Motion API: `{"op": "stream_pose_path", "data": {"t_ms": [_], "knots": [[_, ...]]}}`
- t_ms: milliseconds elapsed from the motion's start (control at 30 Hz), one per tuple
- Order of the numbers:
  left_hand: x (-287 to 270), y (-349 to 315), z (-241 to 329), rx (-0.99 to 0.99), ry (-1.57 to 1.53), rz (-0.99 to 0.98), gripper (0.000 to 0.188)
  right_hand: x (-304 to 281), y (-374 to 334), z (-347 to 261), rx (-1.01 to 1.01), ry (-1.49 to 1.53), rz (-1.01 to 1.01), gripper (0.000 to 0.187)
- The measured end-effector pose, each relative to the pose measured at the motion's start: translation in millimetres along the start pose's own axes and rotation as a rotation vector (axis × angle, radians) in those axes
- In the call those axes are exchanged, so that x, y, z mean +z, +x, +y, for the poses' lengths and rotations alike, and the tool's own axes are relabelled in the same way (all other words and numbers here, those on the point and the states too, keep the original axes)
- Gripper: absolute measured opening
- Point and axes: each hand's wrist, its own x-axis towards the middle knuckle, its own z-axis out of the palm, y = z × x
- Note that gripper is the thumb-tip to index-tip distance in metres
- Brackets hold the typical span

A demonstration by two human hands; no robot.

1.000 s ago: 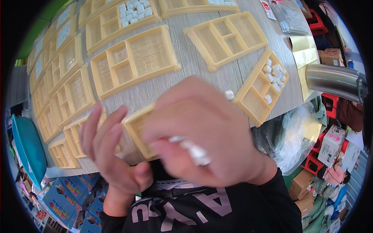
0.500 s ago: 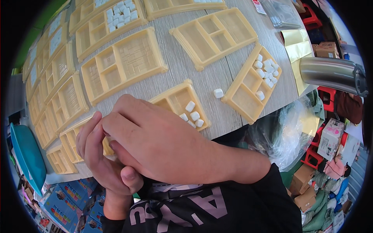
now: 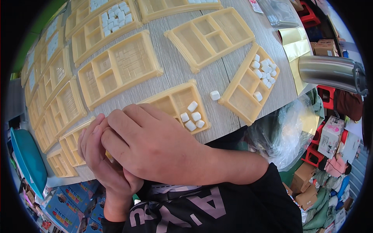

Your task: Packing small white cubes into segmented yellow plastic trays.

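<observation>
My right hand [image 3: 145, 145] is curled over my left hand [image 3: 99, 159], fingers bent and palms facing each other. Both are closed, and whatever lies between them is hidden. Just beyond my right hand, partly covered by it, is a beige compartment tray [image 3: 159, 105]. Several small white rounded blocks [image 3: 190, 125] sit in its right compartment. To the right stands a tilted beige tray [image 3: 233, 89], with more white blocks [image 3: 267, 69] mostly in its far compartment. A single white block [image 3: 215, 95] lies on the table between these two trays.
More beige trays [image 3: 155, 70] cover the grey wood-grain table [image 3: 221, 116], some filled with white blocks [image 3: 115, 17]. A metal cylinder [image 3: 326, 70] lies at the right edge beside yellow sheets [image 3: 295, 46]. A teal basin [image 3: 29, 163] stands at the left, near blue boxes [image 3: 64, 207].
My right hand has shifted slightly and folded closer over the left. The left thumb, visible before, is now tucked under the right hand. The whole view has shifted a little.
</observation>
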Motion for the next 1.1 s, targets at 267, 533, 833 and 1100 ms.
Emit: {"op": "stream_pose_path", "data": {"t_ms": [267,533,833,1100], "knots": [[-3.5,5.2,9.2,0.058,0.174,-0.085,0.057,-3.4,-2.8,0.8,-0.021,-0.192,0.048,0.022],[-3.6,5.3,7.8,0.075,0.152,-0.102,0.060,-2.8,-11.1,5.0,-0.019,-0.250,0.028,0.018],[-11.3,6.0,15.3,-0.014,0.273,-0.200,0.069,-24.9,-31.0,-20.6,-0.094,-0.302,0.331,0.019],[-6.4,18.4,17.2,0.178,0.310,-0.282,0.062,-98.4,-180.3,44.2,0.117,-0.293,-0.014,0.016]]}}
